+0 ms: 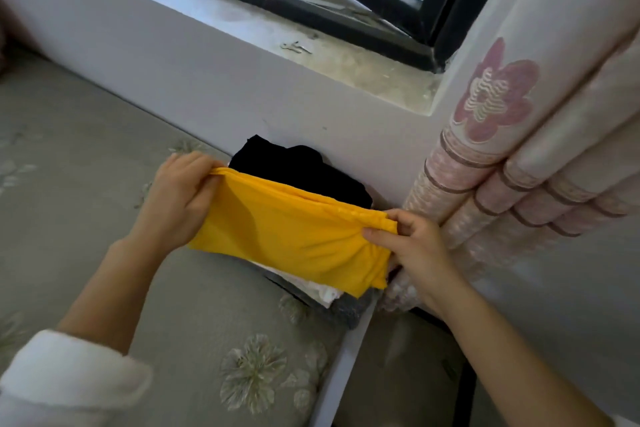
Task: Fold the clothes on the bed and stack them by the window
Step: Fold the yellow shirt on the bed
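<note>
Holds folded yellow garment [294, 239] stretched between both grips. Pinches left end with left grip [176, 198], fingers curled round bunched top edge. Pinches right end with right grip [412, 253], thumb on front. Hangs garment over stack [349, 314] at bed [104, 184] corner, against wall under window sill [346, 59], just beside gathered curtain [519, 166]. Shows black garment [304, 173] behind yellow, white layer [318, 291] peeking below. Cannot tell whether yellow rests on stack. Wears white sleeve [62, 381] on left forearm.

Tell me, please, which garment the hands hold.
The yellow garment, gripped at both ends by the left hand and right hand; the black garment lies unheld.
</note>
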